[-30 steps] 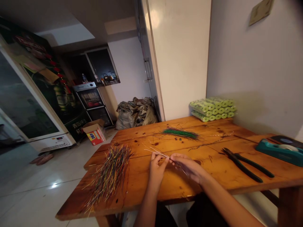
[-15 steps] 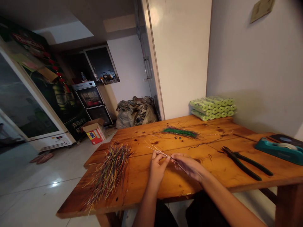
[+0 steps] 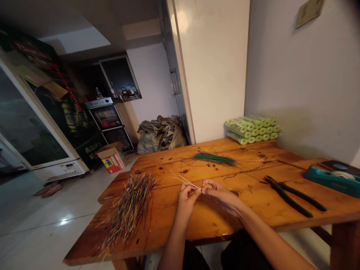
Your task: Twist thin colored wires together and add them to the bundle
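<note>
Between my hands, just above the wooden table (image 3: 168, 221), runs a small bunch of thin pale wires (image 3: 184, 180). Their loose ends fan out to the upper left. My left hand (image 3: 189, 194) is closed, thumb and fingers pinching the wires. Close against it, my right hand (image 3: 218, 193) is closed on the same wires, its fingertips meeting the left thumb. Part of the bunch shows below the right palm, and the pinched spot itself is hidden by the fingers. A large heap of multicoloured wires (image 3: 132, 206) lies to the left.
A bundle of green wires (image 3: 214, 158) lies toward the back, near a dark beaded strand (image 3: 239, 173). Pliers with dark handles (image 3: 292, 195) and a teal tape dispenser (image 3: 332, 180) rest at right. Packed green rolls (image 3: 251, 129) stand by the wall; a cardboard box (image 3: 112, 157) sits on the floor.
My right fingers have drawn in and closed more tightly beside the left fingertips. The wires stay pinched in my left hand. The view has shifted slightly.
</note>
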Tool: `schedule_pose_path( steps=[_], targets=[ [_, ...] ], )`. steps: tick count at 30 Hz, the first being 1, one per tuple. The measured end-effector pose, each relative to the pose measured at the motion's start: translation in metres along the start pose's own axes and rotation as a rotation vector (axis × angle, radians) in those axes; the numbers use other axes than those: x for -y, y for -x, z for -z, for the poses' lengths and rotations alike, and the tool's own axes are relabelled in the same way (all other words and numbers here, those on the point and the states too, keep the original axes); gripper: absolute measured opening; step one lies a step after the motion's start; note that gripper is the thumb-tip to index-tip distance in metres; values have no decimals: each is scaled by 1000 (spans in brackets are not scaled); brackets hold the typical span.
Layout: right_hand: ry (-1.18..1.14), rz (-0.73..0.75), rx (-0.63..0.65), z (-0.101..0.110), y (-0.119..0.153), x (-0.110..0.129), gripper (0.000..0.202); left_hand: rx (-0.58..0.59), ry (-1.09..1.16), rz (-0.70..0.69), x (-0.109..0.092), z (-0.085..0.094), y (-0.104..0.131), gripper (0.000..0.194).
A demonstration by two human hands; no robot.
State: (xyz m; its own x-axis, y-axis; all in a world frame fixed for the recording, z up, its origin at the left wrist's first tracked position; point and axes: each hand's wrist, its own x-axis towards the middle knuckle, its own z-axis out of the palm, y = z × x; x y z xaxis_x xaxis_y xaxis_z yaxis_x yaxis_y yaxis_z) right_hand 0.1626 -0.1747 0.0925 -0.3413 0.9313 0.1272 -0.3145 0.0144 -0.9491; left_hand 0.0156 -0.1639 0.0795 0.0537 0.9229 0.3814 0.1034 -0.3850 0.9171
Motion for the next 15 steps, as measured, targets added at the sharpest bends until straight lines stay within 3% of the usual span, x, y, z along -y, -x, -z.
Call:
schedule_pose_path(
  steps=[6,10,12,15],
  targets=[
    [240,186,-67,2,-9,-3,21,-57,90,61,0,-2,-4,14],
    [269,147,-84,5,-2,-8,25,-152,64,55,4,3,1,21],
    [330,80,-28,5,0,-15,34,-267,65,65,9,8,3,27],
    [399,54,-105,0,-12,-19,33,-394,199,193,17,8,-16,34]
  ],
)
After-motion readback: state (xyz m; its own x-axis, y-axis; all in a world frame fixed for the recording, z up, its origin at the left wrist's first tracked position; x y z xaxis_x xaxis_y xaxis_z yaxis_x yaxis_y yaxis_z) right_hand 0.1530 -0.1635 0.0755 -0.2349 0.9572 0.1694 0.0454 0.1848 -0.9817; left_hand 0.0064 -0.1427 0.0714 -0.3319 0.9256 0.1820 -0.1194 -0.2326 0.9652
